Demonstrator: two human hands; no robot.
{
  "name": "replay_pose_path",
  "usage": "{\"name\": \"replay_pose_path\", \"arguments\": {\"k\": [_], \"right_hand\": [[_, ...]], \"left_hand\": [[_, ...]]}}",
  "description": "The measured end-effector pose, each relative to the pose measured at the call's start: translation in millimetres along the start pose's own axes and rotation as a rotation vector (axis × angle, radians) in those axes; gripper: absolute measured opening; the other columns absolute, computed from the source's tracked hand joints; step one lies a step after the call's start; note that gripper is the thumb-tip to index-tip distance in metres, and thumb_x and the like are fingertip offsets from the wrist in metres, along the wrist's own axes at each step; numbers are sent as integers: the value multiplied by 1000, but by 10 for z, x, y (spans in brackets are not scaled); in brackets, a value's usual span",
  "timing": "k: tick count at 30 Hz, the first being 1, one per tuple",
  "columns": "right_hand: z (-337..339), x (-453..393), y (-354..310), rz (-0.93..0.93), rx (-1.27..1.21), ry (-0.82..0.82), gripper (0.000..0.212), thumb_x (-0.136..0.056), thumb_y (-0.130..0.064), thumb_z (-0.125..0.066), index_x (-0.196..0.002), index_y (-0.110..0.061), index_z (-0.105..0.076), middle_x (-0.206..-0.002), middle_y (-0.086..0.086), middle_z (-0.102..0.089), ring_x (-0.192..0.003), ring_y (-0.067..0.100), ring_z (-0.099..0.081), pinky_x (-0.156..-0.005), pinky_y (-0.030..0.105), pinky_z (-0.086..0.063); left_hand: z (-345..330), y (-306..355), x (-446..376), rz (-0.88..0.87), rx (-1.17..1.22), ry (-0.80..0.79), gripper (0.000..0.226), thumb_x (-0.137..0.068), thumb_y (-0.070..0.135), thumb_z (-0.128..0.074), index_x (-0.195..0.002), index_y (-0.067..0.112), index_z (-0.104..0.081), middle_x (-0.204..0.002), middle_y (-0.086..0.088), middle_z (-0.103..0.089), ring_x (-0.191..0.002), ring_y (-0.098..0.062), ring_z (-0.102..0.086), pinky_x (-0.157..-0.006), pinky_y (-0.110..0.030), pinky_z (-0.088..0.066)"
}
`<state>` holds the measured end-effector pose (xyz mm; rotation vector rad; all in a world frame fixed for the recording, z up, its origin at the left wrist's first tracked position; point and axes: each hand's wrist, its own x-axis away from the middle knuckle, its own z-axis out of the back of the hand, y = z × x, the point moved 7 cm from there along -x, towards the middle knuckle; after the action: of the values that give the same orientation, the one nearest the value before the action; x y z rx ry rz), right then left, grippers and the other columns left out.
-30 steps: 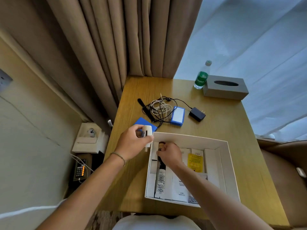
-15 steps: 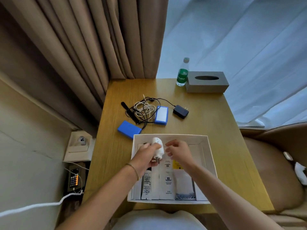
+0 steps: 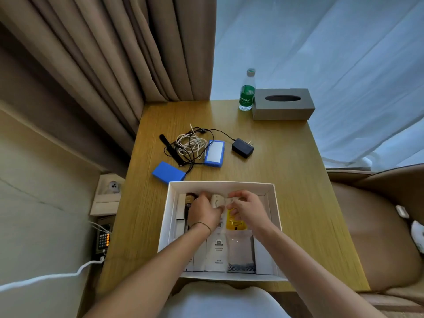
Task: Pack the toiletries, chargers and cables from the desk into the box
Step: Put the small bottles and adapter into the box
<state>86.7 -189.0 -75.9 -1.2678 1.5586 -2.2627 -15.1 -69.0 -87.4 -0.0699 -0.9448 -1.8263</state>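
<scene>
A white open box [image 3: 220, 185] sits at the desk's near edge, holding several white toiletry tubes, a dark bottle [image 3: 190, 199] and a yellow sachet [image 3: 234, 224]. My left hand [image 3: 204, 211] holds a white plug charger [image 3: 216, 200] low inside the box near its far wall. My right hand [image 3: 246, 208] is beside it, fingers pinching the charger's right side. On the desk beyond lie tangled black and white cables [image 3: 190, 145], a blue-edged power bank [image 3: 215, 153], a blue case [image 3: 168, 172] and a black adapter [image 3: 242, 147].
A green-labelled water bottle [image 3: 247, 92] and a grey tissue box [image 3: 283, 103] stand at the desk's far right. Brown curtains hang at the back left. A tan chair [image 3: 376, 226] is on the right, a wall socket and phone on the left.
My left hand carried the white charger from the desk's left of the box into it and lowered it. My right hand left the dark bottle and joined the charger.
</scene>
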Motion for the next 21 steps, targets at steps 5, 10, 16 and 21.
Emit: {"name": "replay_pose_path", "arguments": {"k": [5, 10, 16, 21], "right_hand": [[9, 16, -13, -3, 6, -37, 26, -90, 3, -52, -104, -12, -68, -78, 8, -70, -61, 12, -61, -57, 25, -51], [58, 7, -59, 4, 15, -82, 26, -86, 4, -52, -97, -9, -72, -65, 1, -63, -55, 12, -54, -51, 23, -46], [19, 12, -299, 41, 84, -174, 26, -89, 5, -52, -86, -9, -74, -59, -3, -59, -52, 10, -50, -51, 25, -42], [-138, -54, -739, 128, 135, -253, 27, -91, 3, -51, -84, -12, -73, -67, 2, -60, -59, 12, -52, -54, 23, -44]], "left_hand": [[-44, 24, -10, -46, -74, 73, 50, -74, 42, -84, -110, 17, -58, -107, -3, -68, -97, -24, -68, -78, -43, -60], [-2, 99, 35, -109, -296, 117, 49, -80, 51, -75, -112, 21, -53, -104, -1, -69, -93, -21, -68, -71, -40, -60], [161, 164, 204, -185, -239, 135, 27, -91, 36, -65, -113, 25, -55, -116, 0, -62, -101, -17, -60, -80, -35, -58], [498, 334, 417, -356, -125, 267, 33, -89, 21, -60, -121, 29, -53, -121, 7, -54, -102, -13, -56, -77, -29, -52]]}}
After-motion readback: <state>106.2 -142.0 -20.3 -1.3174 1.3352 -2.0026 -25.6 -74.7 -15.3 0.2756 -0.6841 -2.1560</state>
